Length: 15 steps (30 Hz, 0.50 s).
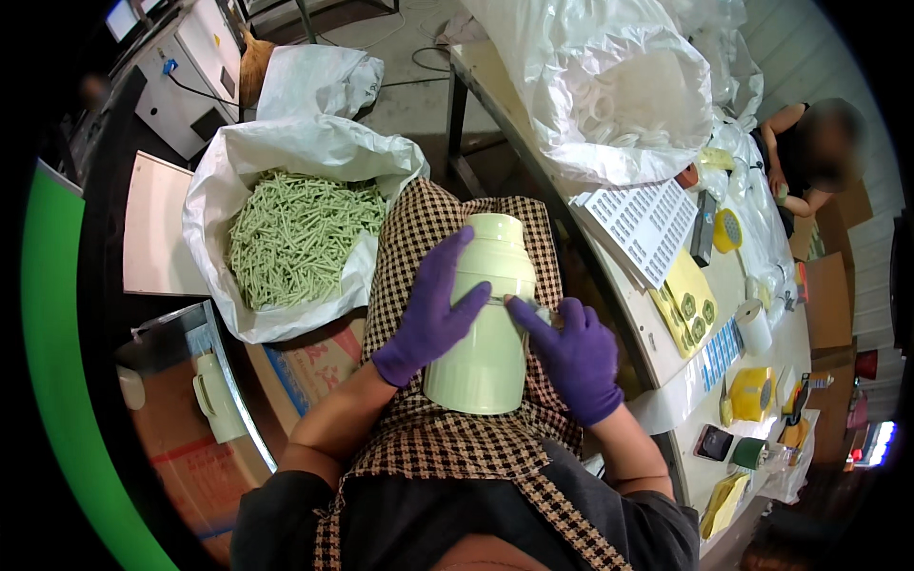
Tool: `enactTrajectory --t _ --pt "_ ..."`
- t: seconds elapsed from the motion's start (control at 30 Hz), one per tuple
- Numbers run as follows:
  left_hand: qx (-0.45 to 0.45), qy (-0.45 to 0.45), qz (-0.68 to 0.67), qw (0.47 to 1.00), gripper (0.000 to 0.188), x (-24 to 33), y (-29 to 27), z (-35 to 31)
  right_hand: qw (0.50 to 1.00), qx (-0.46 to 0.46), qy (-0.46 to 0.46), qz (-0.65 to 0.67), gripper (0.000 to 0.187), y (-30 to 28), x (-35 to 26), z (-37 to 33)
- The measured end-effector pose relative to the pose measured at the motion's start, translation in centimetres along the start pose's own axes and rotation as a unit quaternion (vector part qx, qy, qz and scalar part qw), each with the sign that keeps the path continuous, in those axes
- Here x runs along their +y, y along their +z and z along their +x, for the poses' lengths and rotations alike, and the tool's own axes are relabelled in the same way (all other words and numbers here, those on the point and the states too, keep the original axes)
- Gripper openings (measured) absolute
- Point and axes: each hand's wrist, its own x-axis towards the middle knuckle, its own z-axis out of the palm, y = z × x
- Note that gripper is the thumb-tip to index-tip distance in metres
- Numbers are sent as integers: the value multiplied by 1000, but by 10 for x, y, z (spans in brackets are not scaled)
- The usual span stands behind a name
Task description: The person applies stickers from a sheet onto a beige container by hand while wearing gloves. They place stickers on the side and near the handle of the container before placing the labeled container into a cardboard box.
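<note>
A pale green thermos flask lies in my lap on the checked apron, its rounded cap end pointing away from me. My left hand, in a purple glove, grips the flask along its left side, with the thumb across the front near the shoulder. On the right side, my right hand, also gloved, presses its index fingertip at the seam beside a small metallic bit. Its other fingers are curled, and a small pale piece shows by them, too small to name.
To the left, a white sack holds many light green strips. A similar green flask is in a box at lower left. The right-hand table carries label sheets, tape rolls and a bag of white rings. Another person sits beyond.
</note>
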Motion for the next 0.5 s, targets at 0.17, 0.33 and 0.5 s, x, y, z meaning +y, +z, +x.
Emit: enactTrajectory --t 0.17,0.33,0.5 --pt "18 -16 -138 990 69 2 4 -2 980 -33 178 -82 67 10 111 -15" --pt "-28 75 -99 992 69 22 7 -6 969 190 87 136 73 -16 133 36" --pt "-66 191 -130 971 78 58 2 4 519 -40 254 815 62 53 101 10"
